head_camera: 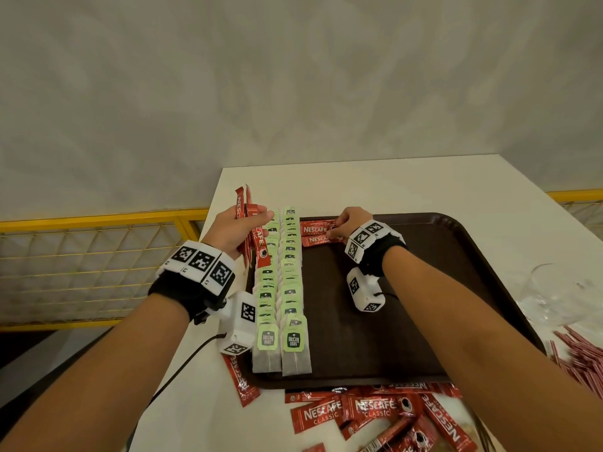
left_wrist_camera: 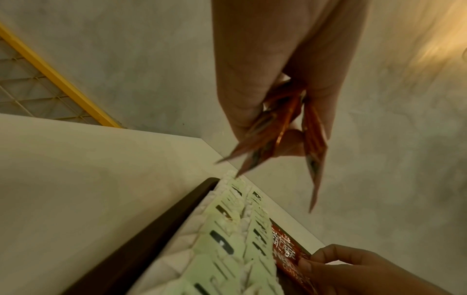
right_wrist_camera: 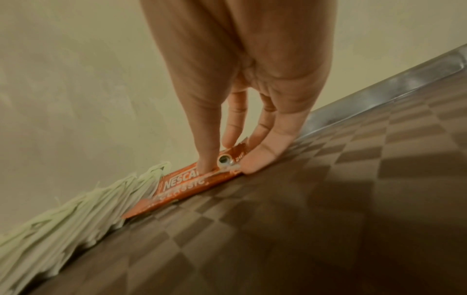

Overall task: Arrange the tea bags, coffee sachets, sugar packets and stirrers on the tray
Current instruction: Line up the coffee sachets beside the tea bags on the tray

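A dark brown tray [head_camera: 408, 305] lies on a white table. Two long rows of green-tagged tea bags [head_camera: 288, 275] run along its left side. Two red coffee sachets [head_camera: 315, 230] lie crosswise at the tray's far end, right beside the tea bags. My right hand [head_camera: 337, 228] pinches the right end of these sachets [right_wrist_camera: 187, 185] with thumb and fingertips [right_wrist_camera: 262, 159] against the tray floor [right_wrist_camera: 303, 219]. My left hand [head_camera: 251, 223] hovers above the far end of the tea rows [left_wrist_camera: 227, 249] and grips a bundle of several red sachets [left_wrist_camera: 280, 129].
Loose coffee sachets [head_camera: 375, 412] are heaped on the table in front of the tray, with one [head_camera: 243, 380] at its front left corner. Red-and-white stirrers [head_camera: 580, 357] and a clear glass [head_camera: 551, 295] lie to the right. A yellow mesh railing [head_camera: 98, 220] borders the table's left.
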A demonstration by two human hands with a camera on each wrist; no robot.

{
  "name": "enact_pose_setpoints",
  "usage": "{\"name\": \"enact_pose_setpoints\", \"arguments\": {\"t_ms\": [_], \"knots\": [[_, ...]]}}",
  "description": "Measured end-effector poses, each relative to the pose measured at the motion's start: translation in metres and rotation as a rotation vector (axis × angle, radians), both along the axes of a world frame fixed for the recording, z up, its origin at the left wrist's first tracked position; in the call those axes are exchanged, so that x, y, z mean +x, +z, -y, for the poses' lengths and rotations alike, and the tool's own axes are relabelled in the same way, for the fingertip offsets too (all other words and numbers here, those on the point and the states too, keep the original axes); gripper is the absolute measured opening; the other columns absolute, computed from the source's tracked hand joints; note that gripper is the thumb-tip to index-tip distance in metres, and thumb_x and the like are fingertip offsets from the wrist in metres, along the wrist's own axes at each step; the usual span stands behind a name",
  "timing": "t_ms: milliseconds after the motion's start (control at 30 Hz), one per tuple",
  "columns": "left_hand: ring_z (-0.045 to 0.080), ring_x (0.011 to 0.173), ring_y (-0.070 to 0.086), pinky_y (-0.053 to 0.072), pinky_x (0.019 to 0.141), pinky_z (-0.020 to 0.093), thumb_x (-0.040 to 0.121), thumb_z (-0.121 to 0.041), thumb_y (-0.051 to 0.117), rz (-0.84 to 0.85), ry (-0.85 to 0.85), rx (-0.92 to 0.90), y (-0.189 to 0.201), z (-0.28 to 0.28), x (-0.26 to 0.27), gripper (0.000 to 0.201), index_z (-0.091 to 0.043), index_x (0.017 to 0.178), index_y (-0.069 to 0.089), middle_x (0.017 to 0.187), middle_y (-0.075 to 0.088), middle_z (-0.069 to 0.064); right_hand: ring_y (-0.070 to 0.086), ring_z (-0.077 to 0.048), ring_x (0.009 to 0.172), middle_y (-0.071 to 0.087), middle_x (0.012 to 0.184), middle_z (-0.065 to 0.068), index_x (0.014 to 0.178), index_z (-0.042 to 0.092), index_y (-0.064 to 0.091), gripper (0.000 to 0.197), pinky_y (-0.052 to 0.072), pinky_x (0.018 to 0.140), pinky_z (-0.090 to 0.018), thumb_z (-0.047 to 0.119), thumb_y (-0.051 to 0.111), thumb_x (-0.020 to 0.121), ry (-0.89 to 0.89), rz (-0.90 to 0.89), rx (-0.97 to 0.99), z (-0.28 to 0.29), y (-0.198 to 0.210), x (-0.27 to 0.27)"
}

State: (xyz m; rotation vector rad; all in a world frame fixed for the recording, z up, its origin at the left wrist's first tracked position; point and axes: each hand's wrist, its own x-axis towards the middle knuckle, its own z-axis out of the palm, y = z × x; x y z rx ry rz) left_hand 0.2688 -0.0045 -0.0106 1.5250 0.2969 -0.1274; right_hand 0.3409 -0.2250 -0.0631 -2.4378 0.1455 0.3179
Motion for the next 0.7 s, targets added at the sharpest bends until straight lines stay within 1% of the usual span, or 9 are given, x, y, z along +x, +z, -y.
{"name": "enact_pose_setpoints", "arguments": {"t_ms": [100,200,267,333,400,467,533,633,700], "knots": [[0.017,0.07,0.06,0.051,0.069,0.029,0.081,-0.012,0.07,0.005,-0.014,-0.004,0.0,0.002,0.0,0.012,-0.014,0.09,0.063,0.08,0.063,0.002,0.059,-0.021,0.083,0.062,0.09,-0.006,0.067,0.018,0.048,0.032,0.053,0.084,-0.035,0.022,0.079,0.074,-0.023,0.007,0.024,0.001,0.0,-0.002],[0.013,0.061,0.063,0.05,0.068,0.029,0.082,-0.015,0.07,0.021,-0.013,-0.021,0.0,0.005,-0.001,0.011,-0.013,0.088,0.061,0.067,0.065,-0.001,0.058,-0.019,0.089,0.059,0.091,-0.002,0.067,0.021,0.047,0.031,0.049,0.077,-0.03,0.028,0.075,0.077,-0.018,0.04,-0.023,0.004,0.002,-0.004],[0.009,0.055,0.066,0.051,0.069,0.031,0.084,-0.019,0.068,0.028,-0.027,-0.039,0.002,0.007,-0.003,0.011,-0.014,0.088,0.059,0.058,0.067,-0.005,0.058,-0.019,0.095,0.057,0.094,0.0,0.074,0.017,0.053,0.027,0.044,0.075,-0.028,0.036,0.071,0.08,-0.024,0.116,-0.004,0.003,0.009,-0.009],[0.012,0.066,0.07,0.053,0.077,0.034,0.086,-0.026,0.065,0.02,-0.044,-0.054,0.003,0.009,-0.003,0.015,-0.014,0.093,0.06,0.069,0.072,-0.003,0.058,-0.019,0.095,0.06,0.098,0.0,0.092,0.013,0.059,0.034,0.046,0.075,-0.029,0.044,0.066,0.082,0.019,0.154,0.158,-0.002,0.022,-0.017],[0.021,0.088,0.07,0.051,0.088,0.039,0.085,-0.033,0.065,0.008,-0.047,-0.072,0.004,0.011,-0.003,0.028,-0.013,0.105,0.06,0.093,0.073,0.005,0.06,-0.017,0.092,0.063,0.1,0.0,0.1,0.014,0.06,0.039,0.049,0.071,-0.027,0.049,0.063,0.083,0.146,0.102,0.36,-0.011,0.043,-0.031],[0.027,0.098,0.068,0.05,0.094,0.044,0.081,-0.043,0.067,0.003,-0.033,-0.073,0.006,0.016,-0.003,0.049,-0.013,0.118,0.057,0.106,0.07,0.01,0.063,-0.012,0.086,0.065,0.097,0.001,0.101,0.016,0.061,0.033,0.05,0.069,-0.024,0.045,0.062,0.084,0.305,0.003,0.498,-0.022,0.064,-0.046],[0.028,0.097,0.067,0.051,0.091,0.046,0.076,-0.049,0.069,0.013,-0.002,-0.07,0.009,0.023,-0.005,0.059,-0.014,0.122,0.054,0.109,0.068,0.012,0.065,-0.01,0.081,0.067,0.094,0.0,0.099,0.015,0.062,0.025,0.052,0.069,-0.023,0.035,0.067,0.084,0.411,-0.055,0.537,-0.034,0.075,-0.056],[0.029,0.095,0.068,0.053,0.087,0.046,0.06,-0.055,0.075,0.025,0.016,-0.122,0.013,0.029,-0.007,0.071,-0.016,0.116,0.057,0.107,0.068,0.013,0.064,-0.013,0.077,0.066,0.085,-0.003,0.09,0.016,0.061,0.015,0.051,0.063,-0.022,0.021,0.072,0.081,0.427,-0.065,0.555,-0.048,0.075,-0.062],[0.025,0.088,0.069,0.056,0.08,0.04,0.054,-0.055,0.076,0.031,0.003,-0.134,0.013,0.029,-0.008,0.067,-0.018,0.107,0.061,0.099,0.07,0.01,0.064,-0.014,0.073,0.066,0.082,-0.003,0.086,0.017,0.061,0.012,0.052,0.064,-0.023,0.017,0.072,0.08,0.414,-0.06,0.584,-0.048,0.073,-0.064]]}}
